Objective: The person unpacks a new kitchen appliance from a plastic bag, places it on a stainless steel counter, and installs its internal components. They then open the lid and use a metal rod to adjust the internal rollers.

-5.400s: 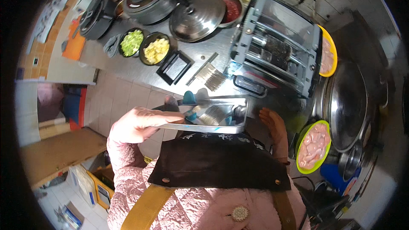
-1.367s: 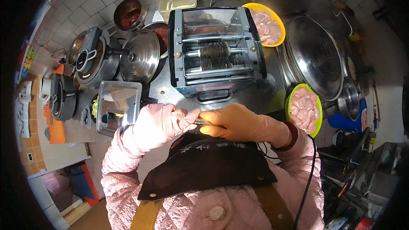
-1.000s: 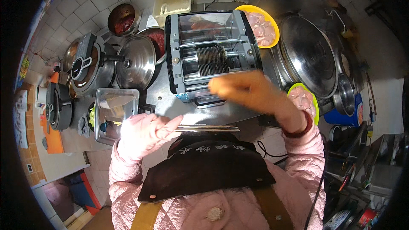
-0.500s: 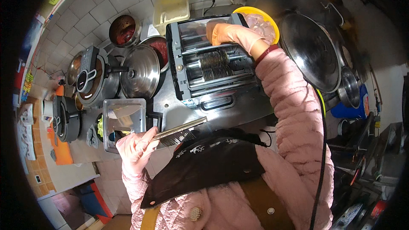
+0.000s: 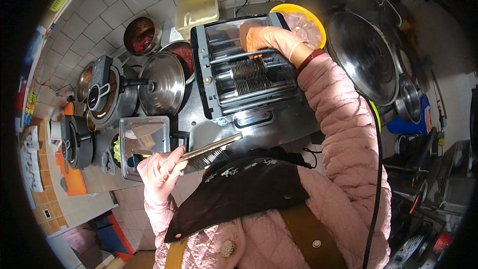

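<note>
My gloved left hand point(image 5: 160, 173) is closed round one end of a metal comb point(image 5: 211, 150), a straight bar with a row of thin teeth pointing down. The comb is held over the counter's front edge, before my dark apron. On the counter stands a meat-cutting machine point(image 5: 206, 78) with grey side plates and a raised clear cover. Its stacked-disc blade rollers point(image 5: 250, 77) lie exposed. My gloved right hand point(image 5: 271, 40) reaches into the upper part, behind a metal rod, fingers curled; what they grip is hidden.
A yellow bowl point(image 5: 322, 26) of pale raw meat stands behind the machine at right. To the left are a steel lid point(image 5: 162, 82), a bowl of dark red food point(image 5: 142, 37), pots and a clear plastic box point(image 5: 144, 139). A large dark wok point(image 5: 361, 55) is at right. A black cable point(image 5: 376, 194) runs past my right arm.
Both hands keep nearly the same places. The comb has shifted slightly, and the whole view has tilted a little. The right hand stays inside the machine.
</note>
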Tool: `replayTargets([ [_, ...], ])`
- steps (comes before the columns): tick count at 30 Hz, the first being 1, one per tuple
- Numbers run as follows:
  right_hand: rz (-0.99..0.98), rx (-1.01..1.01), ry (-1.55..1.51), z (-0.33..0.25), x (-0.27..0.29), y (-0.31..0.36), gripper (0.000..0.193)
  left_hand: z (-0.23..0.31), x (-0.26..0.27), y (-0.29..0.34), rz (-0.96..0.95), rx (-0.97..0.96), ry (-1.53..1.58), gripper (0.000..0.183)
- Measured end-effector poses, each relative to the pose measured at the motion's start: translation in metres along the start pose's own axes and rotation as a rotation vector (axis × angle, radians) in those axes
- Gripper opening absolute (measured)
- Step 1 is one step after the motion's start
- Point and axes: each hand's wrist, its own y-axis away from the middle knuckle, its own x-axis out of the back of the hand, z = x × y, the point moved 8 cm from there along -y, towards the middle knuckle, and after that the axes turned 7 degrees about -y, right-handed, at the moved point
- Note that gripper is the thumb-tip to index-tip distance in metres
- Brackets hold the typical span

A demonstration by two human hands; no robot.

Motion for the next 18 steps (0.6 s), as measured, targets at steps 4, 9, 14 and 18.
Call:
replayTargets([
  [4,0.022,-0.058,0.056,0.002,0.0,0.0,0.022,-0.001,0.0,0.0,0.011,-0.01,-0.006,0.032],
  [9,0.047,-0.031,0.092,-0.007,0.002,0.003,0.016,-0.003,-0.001,0.002,0.009,-0.006,-0.007,0.032],
  [14,0.034,-0.049,0.033,-0.015,0.002,0.016,0.019,-0.002,-0.002,0.001,0.014,-0.012,-0.003,0.031],
  [18,0.051,-0.092,0.051,-0.018,0.005,0.023,0.027,-0.004,-0.002,0.001,-0.001,0.007,0.028,0.031],
])
